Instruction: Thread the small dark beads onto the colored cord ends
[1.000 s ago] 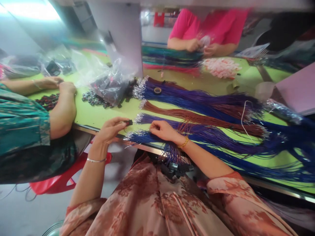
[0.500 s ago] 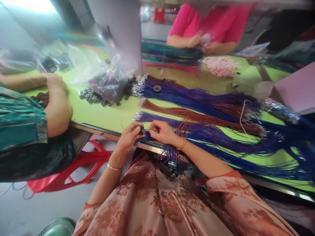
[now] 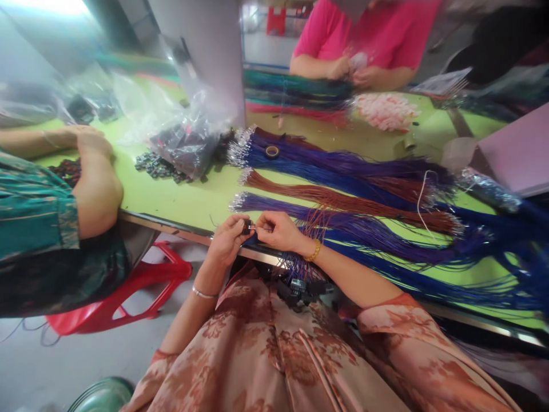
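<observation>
Above the table's front edge, my left hand [image 3: 228, 237] pinches a small black plastic connector [image 3: 247, 227]. Just to its right, the fingertips of my right hand [image 3: 278, 230] are closed on a thin wire [image 3: 254, 228] whose end meets the connector's side; how deep it sits I cannot tell. Bundles of purple wires [image 3: 295, 210], brown wires [image 3: 295, 192] and blue wires [image 3: 360, 243] with silvery tips lie beyond and beside my right hand. Several wired black connectors [image 3: 299, 288] hang over my lap below the table edge.
A clear plastic bag of black parts [image 3: 184, 146] stands at the left back beside loose black connectors [image 3: 158, 166]. A tape roll [image 3: 271, 152] rests on the wires. One co-worker's arm [image 3: 96, 183] is at the left, another person in pink [image 3: 364, 40] sits opposite. A red stool [image 3: 128, 292] stands below.
My right hand has moved slightly left toward the connector, and the wire end now shows between the two hands at the connector. The view has shifted a little.
</observation>
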### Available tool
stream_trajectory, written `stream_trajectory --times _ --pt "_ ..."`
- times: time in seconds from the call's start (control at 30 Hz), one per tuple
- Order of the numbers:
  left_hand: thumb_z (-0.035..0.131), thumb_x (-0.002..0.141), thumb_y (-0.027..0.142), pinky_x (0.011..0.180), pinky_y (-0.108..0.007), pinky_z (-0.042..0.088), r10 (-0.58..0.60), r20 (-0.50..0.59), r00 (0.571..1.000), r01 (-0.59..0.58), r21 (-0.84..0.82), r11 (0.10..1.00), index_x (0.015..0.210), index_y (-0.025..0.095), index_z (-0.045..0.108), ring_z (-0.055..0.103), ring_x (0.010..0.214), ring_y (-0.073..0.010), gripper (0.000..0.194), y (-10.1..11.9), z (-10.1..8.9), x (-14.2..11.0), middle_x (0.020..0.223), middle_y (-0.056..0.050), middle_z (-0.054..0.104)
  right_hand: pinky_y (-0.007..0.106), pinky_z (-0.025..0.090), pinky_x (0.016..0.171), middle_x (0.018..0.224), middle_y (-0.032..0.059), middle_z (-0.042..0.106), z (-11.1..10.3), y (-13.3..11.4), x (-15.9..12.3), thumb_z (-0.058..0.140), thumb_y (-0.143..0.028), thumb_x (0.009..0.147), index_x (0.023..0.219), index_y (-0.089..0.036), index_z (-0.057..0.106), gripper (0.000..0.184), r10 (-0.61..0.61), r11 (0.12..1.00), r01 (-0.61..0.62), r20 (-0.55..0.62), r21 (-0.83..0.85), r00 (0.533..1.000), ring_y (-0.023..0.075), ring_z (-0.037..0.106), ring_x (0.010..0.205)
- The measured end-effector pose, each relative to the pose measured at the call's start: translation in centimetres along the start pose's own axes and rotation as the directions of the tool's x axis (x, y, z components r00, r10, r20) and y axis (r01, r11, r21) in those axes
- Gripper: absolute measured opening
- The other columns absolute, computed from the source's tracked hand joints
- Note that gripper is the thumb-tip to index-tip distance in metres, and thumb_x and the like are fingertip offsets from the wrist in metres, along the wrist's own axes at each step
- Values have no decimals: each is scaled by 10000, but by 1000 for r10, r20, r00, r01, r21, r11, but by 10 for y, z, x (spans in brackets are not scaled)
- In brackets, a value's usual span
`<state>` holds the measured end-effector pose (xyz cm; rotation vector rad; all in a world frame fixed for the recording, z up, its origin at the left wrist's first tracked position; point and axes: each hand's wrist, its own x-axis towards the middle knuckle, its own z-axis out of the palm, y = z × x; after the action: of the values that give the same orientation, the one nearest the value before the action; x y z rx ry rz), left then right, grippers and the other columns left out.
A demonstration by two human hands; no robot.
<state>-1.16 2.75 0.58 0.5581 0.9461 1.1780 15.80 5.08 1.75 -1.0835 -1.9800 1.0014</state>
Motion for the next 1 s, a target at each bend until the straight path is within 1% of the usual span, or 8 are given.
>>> stream_trajectory --times 0.27,0.43,0.57,0.63,0.73,0.83,0.93,1.0 --pt "798 676 266 662 -202 551 44 -21 999 -43 25 999 871 151 638 624 638 -80 277 -3 0 -1 724 4 634 205 311 538 608 -32 564 1 1 -1 576 -214 714 696 -156 594 64 42 999 -42 7 9 999 76 429 548" --pt "809 659 288 673 -211 543 50 -9 999 -49 34 998 881 152 635 629 651 -86 313 -5 2 -2 728 6 635 201 307 536 598 -34 554 1 1 0 585 -211 708 692 -154 602 62 43 999 -44 12 15 999 76 425 546" --pt "819 636 331 643 -216 525 113 -62 992 -105 110 988 864 155 636 612 624 -87 340 -11 6 -4 704 14 637 199 305 531 574 -44 533 3 2 0 566 -196 705 698 -158 595 48 47 999 -47 21 3 999 75 418 528" --pt "810 642 344 631 -211 508 172 -104 980 -154 163 975 853 153 630 604 621 -88 337 -16 8 -5 694 13 641 203 306 537 574 -41 533 3 2 0 552 -184 707 688 -159 585 45 34 999 -33 24 -24 999 77 419 528" --pt "789 664 354 641 -211 495 235 -148 961 -202 207 957 847 150 622 608 638 -92 320 -22 10 -6 710 4 660 207 319 563 615 -23 567 1 2 1 539 -181 729 709 -158 596 65 -19 998 22 52 -60 998 86 447 558" --pt "775 675 360 637 -215 487 261 -160 952 -220 237 946 843 149 616 605 629 -93 313 -24 9 -6 702 4 660 205 315 562 620 -22 569 2 3 0 528 -165 735 726 -157 602 76 -59 995 65 78 -76 995 89 453 559" --pt "751 703 357 628 -207 479 310 -161 937 -247 322 914 840 147 612 602 629 -91 286 -27 8 -8 692 11 648 207 297 549 601 -25 548 4 3 -2 531 -141 721 693 -155 581 59 -76 990 82 59 -115 995 88 429 543" --pt "738 716 361 629 -208 489 331 -158 930 -259 356 898 836 148 605 611 638 -94 278 -28 7 -9 697 12 642 209 293 548 605 -23 551 2 2 0 537 -132 725 687 -155 577 60 -93 985 105 95 -135 991 88 424 543"
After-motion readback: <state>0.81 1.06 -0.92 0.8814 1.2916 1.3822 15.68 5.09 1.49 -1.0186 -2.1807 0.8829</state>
